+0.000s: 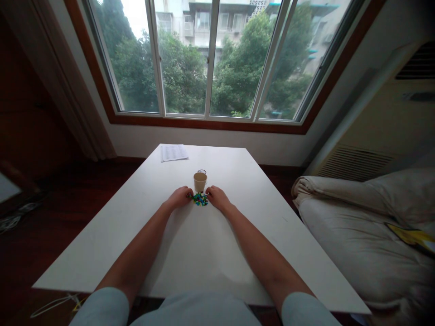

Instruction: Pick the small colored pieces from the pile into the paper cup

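A small heap of colourful bits (200,199), mostly green, blue and yellow, lies on the white table; they are too small to name surely. Just behind it stands an upright tan cup (200,183), with a thin dark loop showing at its back. At the heap's left edge is my left hand (181,197), its fingers curled together at the bits. My right hand (217,197) is closed at the heap's right edge, near the cup's base, with a tiny pale spot at its fingertips. What either hand pinches is too small to make out.
Printed sheets of paper (174,152) lie at the table's far left corner. Beyond the white table (272,253) is a wide window (210,63). A padded beige seat or bedding (340,226) stands to the right, and a curtain (68,81) hangs at left.
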The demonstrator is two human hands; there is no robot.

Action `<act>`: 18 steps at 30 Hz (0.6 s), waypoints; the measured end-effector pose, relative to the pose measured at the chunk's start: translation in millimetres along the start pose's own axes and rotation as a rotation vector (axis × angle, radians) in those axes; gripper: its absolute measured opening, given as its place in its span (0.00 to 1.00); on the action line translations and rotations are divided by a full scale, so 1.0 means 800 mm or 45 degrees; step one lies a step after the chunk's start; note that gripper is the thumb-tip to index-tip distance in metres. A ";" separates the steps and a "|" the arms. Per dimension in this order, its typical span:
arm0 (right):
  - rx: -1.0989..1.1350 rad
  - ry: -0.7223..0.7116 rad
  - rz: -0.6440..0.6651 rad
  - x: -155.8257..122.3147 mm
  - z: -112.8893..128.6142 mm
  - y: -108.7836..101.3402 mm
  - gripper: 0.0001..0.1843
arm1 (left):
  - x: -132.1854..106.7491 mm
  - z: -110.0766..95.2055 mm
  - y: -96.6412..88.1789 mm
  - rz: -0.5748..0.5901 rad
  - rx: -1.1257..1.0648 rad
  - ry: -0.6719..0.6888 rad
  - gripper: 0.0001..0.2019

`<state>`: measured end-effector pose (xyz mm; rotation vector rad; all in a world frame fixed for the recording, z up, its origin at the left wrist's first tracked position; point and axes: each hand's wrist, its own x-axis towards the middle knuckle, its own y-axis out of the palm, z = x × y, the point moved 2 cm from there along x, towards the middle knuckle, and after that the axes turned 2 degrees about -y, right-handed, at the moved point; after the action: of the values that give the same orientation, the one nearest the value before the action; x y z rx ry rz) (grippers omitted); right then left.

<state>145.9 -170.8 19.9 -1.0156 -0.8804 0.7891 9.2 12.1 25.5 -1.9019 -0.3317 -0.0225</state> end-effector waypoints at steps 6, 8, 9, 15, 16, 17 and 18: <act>-0.060 0.109 -0.065 0.001 -0.004 0.008 0.15 | 0.001 0.000 0.001 0.007 -0.025 -0.039 0.10; -0.074 0.118 -0.052 0.001 -0.001 0.008 0.12 | 0.001 -0.001 0.003 -0.002 -0.027 -0.059 0.10; -0.077 0.117 -0.043 0.001 0.001 0.008 0.11 | 0.001 -0.002 0.004 -0.010 -0.028 -0.060 0.10; -0.101 0.119 -0.012 0.000 0.015 0.007 0.11 | -0.002 -0.006 0.010 -0.061 -0.054 -0.036 0.09; -0.109 0.123 -0.018 0.000 0.017 0.008 0.11 | -0.003 -0.007 0.010 -0.070 -0.060 -0.035 0.09; -0.116 0.126 -0.027 0.000 0.018 0.008 0.11 | -0.004 -0.008 0.010 -0.079 -0.067 -0.033 0.09; -0.121 0.128 -0.033 0.000 0.018 0.008 0.11 | -0.004 -0.009 0.010 -0.091 -0.074 -0.031 0.08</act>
<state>131.8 -163.5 17.8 -1.1152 -0.8493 0.6735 8.9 2.6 20.0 -1.9488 -0.4194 -0.0574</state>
